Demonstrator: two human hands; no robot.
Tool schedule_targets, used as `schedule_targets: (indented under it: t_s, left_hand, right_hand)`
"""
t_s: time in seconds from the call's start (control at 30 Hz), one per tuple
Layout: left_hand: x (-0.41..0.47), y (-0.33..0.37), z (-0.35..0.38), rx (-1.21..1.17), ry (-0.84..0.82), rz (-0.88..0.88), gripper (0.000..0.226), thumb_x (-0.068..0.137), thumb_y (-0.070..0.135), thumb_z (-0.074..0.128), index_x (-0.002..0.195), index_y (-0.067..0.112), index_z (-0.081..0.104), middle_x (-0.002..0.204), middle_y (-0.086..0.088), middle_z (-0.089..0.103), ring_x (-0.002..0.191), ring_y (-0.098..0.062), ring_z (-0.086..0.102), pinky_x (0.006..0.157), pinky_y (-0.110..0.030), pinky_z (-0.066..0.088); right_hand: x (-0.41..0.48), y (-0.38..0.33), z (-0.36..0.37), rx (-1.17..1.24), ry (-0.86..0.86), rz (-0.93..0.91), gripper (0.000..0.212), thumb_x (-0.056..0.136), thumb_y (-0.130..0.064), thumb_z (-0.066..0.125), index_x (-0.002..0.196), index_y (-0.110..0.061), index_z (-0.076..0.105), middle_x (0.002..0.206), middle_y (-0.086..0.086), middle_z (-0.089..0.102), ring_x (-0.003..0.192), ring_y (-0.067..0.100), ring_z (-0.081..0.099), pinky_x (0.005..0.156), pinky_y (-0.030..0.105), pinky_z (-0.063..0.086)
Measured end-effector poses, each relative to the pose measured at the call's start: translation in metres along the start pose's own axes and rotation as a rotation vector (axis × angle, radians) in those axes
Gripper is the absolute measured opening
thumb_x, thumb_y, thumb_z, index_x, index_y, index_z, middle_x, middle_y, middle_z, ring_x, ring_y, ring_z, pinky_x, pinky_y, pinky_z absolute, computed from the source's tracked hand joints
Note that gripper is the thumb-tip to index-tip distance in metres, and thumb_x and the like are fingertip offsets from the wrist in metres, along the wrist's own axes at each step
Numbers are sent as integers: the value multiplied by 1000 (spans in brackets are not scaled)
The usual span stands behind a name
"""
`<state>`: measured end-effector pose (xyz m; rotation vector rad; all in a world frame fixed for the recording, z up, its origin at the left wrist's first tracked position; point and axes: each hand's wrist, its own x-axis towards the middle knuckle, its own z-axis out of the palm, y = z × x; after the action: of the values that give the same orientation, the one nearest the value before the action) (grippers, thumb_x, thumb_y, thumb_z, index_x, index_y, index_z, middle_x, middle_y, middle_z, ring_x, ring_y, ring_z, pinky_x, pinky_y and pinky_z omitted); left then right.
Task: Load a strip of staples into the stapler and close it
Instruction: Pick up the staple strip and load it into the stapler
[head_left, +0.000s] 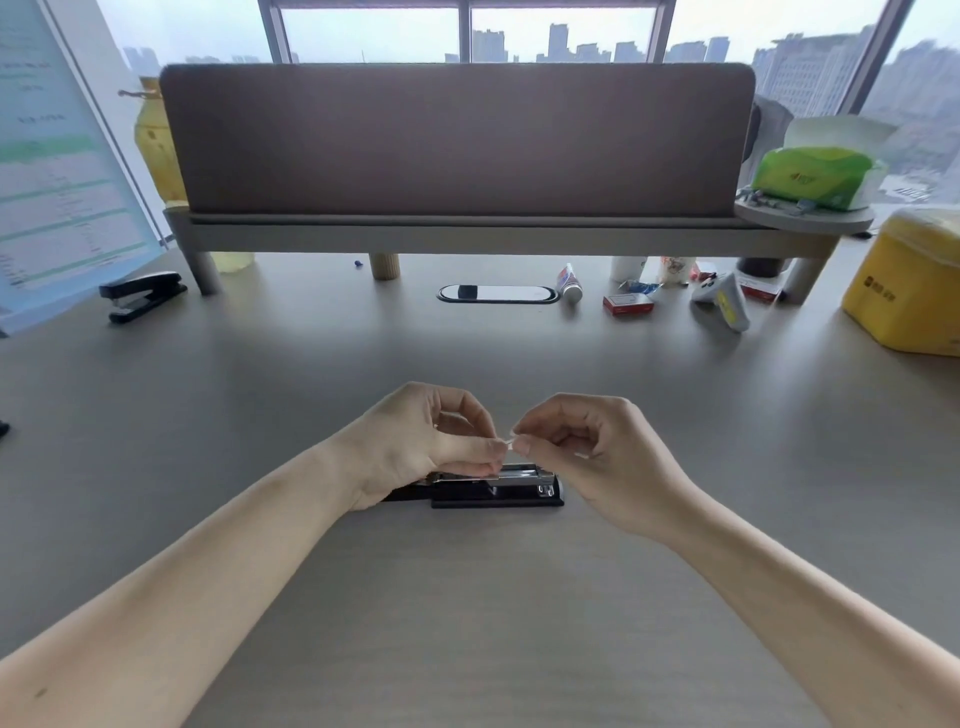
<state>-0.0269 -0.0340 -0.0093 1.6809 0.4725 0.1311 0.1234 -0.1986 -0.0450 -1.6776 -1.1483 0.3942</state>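
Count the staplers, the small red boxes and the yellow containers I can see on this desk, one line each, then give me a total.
Staplers: 2, the open stapler under the left hand and right hand, and the closed stapler at far left.
Small red boxes: 2, red box and second red box, partly hidden.
Yellow containers: 2, yellow bin and yellow jug.
Total: 6

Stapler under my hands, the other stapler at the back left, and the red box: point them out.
stapler (524, 491): head view, black base near its right end.
other stapler (143, 293): head view, black top cover.
red box (627, 304): head view, front face.
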Motion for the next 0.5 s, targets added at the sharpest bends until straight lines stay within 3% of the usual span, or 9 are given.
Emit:
schedule_targets:
  t_s: [0.13, 0.2, 0.3, 0.5]
  left_hand:
    - [-2, -9, 5, 417, 111, 278, 10, 85, 17, 86, 88, 13, 77, 85, -4, 83, 82, -23, 81, 88, -45, 63]
    - [-6, -14, 8, 513, 150, 388, 7, 86, 14, 85, 88, 17, 79, 84, 3, 83, 81, -12, 80, 85, -35, 63]
    - [-9, -20, 12, 656, 175, 482, 5, 89, 15, 83, 88, 19, 80, 82, 9, 81, 83, -6, 77, 79, -18, 58]
    - [-5, -24, 13, 726, 189, 511, 5, 88, 17, 83, 85, 21, 81, 77, 12, 80, 80, -5, 74, 74, -16, 55]
  right_hand:
    - [-3, 4, -2, -35, -17, -28, 5, 87, -17, 85, 88, -19, 81, 82, -5, 82, 77, 13, 79, 74, 27, 61]
    - [-7, 8, -3, -96, 12, -57, 10, 85, -29, 86, 91, -25, 79, 90, -6, 81, 88, 10, 78, 82, 25, 60]
    - [-14, 16, -5, -164, 44, -61, 22, 77, -42, 85, 93, -32, 74, 102, -9, 79, 100, 13, 75, 89, 37, 62]
    - [-22, 27, -5, -219, 15, -96, 16, 83, -13, 85, 89, -24, 74, 97, -7, 81, 98, 12, 75, 90, 35, 61]
